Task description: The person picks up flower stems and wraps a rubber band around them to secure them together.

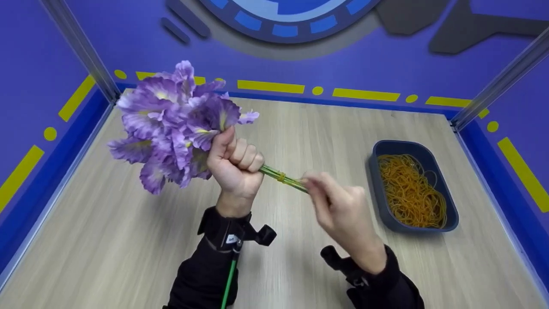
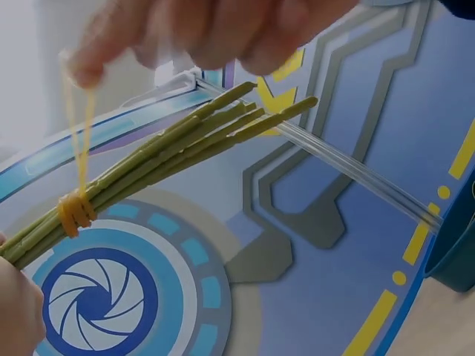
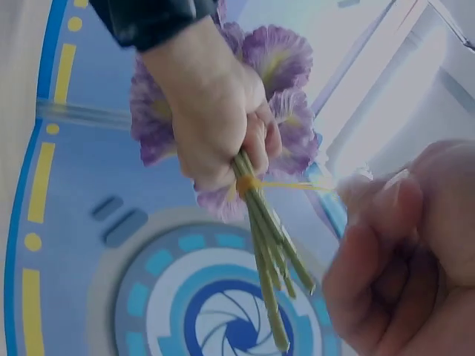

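Note:
My left hand grips a bunch of purple artificial flowers by its green stems, just below the blooms. The cut ends of the stems fan out slightly past the fist. A yellow rubber band is wound several times around the stems near the left hand. From that winding, a loop of the band stretches to my right hand, whose curled fingers hold its far end away from the stems. In the right wrist view the pulled strand runs taut to the fingertips.
A dark blue-grey bin stands on the wooden table at the right. It holds a heap of loose yellow rubber bands. Blue printed panels with metal corner posts enclose the back and sides.

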`<state>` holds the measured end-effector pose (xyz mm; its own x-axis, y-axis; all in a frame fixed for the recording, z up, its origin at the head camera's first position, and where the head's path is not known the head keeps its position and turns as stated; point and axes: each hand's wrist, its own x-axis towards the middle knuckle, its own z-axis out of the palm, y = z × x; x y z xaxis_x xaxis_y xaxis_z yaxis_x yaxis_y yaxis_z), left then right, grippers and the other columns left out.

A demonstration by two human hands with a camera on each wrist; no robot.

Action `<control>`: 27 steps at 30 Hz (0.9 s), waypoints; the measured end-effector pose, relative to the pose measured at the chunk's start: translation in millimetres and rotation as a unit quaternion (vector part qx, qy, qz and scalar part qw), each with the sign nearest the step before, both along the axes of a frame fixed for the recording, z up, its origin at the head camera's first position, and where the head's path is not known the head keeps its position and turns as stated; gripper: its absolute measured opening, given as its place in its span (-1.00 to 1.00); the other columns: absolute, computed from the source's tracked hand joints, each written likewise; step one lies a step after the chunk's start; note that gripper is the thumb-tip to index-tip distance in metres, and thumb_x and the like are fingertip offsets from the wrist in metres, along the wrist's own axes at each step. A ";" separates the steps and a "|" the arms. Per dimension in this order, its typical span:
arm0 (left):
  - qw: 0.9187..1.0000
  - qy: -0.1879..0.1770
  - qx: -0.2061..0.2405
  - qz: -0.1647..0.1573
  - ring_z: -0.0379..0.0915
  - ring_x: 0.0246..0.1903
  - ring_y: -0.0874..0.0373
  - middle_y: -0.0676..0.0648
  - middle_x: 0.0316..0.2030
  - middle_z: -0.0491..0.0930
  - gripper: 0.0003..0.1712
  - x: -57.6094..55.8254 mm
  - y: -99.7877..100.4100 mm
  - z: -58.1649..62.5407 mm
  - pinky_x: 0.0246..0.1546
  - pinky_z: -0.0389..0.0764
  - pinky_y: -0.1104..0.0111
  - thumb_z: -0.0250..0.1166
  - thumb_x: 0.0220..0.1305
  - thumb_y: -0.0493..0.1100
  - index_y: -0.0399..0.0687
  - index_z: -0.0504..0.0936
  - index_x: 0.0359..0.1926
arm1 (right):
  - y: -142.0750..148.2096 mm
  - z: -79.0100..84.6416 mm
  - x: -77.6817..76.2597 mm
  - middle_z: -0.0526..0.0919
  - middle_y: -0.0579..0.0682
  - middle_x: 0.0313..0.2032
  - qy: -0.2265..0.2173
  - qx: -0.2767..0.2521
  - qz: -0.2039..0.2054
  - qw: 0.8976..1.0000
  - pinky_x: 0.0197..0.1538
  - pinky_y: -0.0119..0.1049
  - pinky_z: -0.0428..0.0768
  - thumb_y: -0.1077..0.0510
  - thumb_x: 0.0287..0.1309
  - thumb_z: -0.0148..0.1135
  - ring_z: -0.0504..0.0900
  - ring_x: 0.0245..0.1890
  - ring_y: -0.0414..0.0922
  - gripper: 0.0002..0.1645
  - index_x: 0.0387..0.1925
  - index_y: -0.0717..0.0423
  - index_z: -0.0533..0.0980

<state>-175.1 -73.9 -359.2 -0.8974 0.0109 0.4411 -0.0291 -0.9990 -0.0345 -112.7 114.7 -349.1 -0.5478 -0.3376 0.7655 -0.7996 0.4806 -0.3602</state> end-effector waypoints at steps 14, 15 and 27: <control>0.997 -0.013 0.060 -0.041 -0.25 -0.75 0.35 0.15 -0.75 -0.09 -0.39 -0.4 -9.4 2.6 -0.74 -0.16 0.51 0.15 0.30 -0.32 0.11 -0.06 -0.68 | 25.0 8.0 -3.0 0.31 -0.35 -0.70 -0.042 0.102 -0.048 0.993 -0.67 -0.53 0.08 0.26 0.27 0.35 0.11 -0.74 -0.44 -0.94 -0.24 0.07 0.62; 0.997 -0.012 0.062 -0.040 -0.25 -0.75 0.35 0.15 -0.75 -0.09 -0.39 -0.6 -10.4 2.5 -0.74 -0.16 0.51 0.15 0.30 -0.32 0.11 -0.06 -0.67 | 25.5 8.2 -2.8 0.30 -0.36 -0.70 -0.047 0.106 -0.041 0.992 -0.66 -0.53 0.08 0.26 0.27 0.36 0.11 -0.74 -0.45 -0.93 -0.25 0.06 0.62; 0.998 0.004 0.065 -0.023 -0.25 -0.75 0.34 0.15 -0.75 -0.09 -0.39 2.3 -13.1 4.3 -0.75 -0.16 0.50 0.15 0.31 -0.31 0.10 -0.06 -0.67 | 30.1 10.6 -1.8 0.22 -0.39 -0.70 -0.093 0.130 -0.017 0.987 -0.63 -0.55 0.06 0.21 0.32 0.33 0.11 -0.73 -0.47 -0.95 -0.24 -0.01 0.65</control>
<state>-172.8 -87.0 -354.9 -0.8940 -0.0053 0.4481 -0.0756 -0.9838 -0.1626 -114.4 144.8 -338.5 -0.6846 -0.4883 0.5412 -0.7133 0.6016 -0.3595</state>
